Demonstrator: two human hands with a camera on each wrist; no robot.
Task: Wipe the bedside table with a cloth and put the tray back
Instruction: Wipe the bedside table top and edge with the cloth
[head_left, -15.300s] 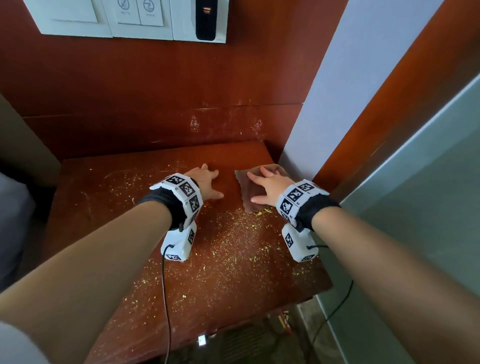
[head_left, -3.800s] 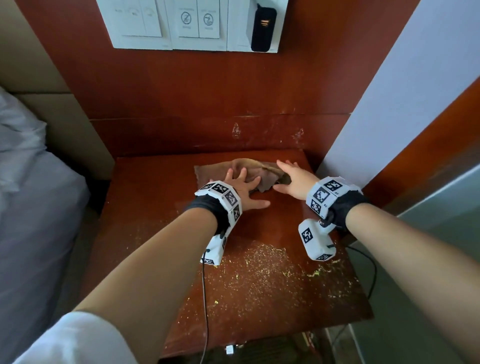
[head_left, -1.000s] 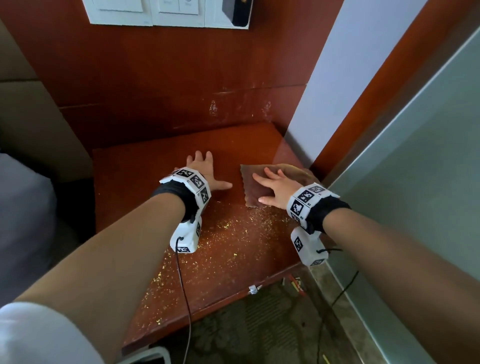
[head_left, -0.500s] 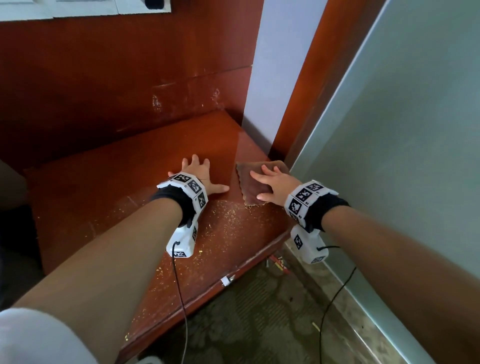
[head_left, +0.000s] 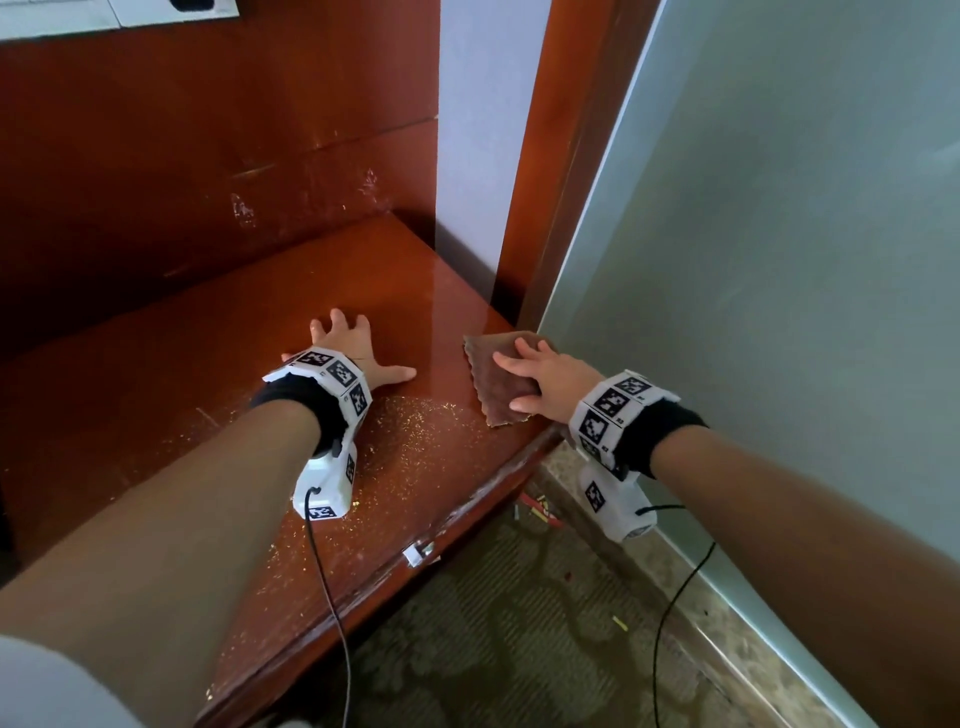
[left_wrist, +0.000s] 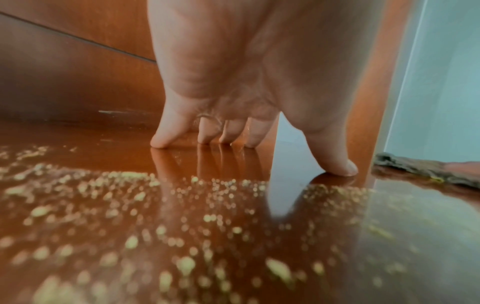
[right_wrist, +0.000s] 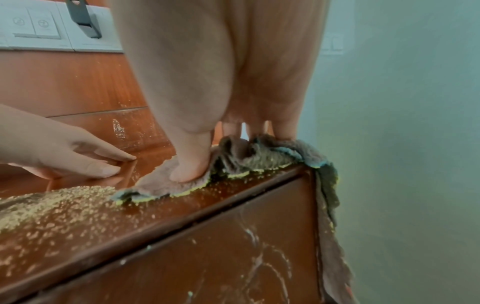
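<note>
Both hands lie flat: right hand (head_left: 553, 376) presses the cloth (head_left: 496, 384) at the desk (head_left: 156, 384) corner; crumbs (head_left: 415, 441) spread nearer, between both hands; left hand (head_left: 348, 345) braces bare.

I see black wristbands (head_left: 291, 402), white marker-printed cuffs (head_left: 337, 376), white camera pods (head_left: 324, 488) trailing black cables (head_left: 332, 597), and white sleeve (head_left: 47, 686).

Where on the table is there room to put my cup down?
The bare glossy patch behind the left hand, up to the wood back panel, is free. The front of the bedside table is sprinkled with yellow crumbs. The right front corner is crowded: the right hand presses the brown cloth there.
</note>
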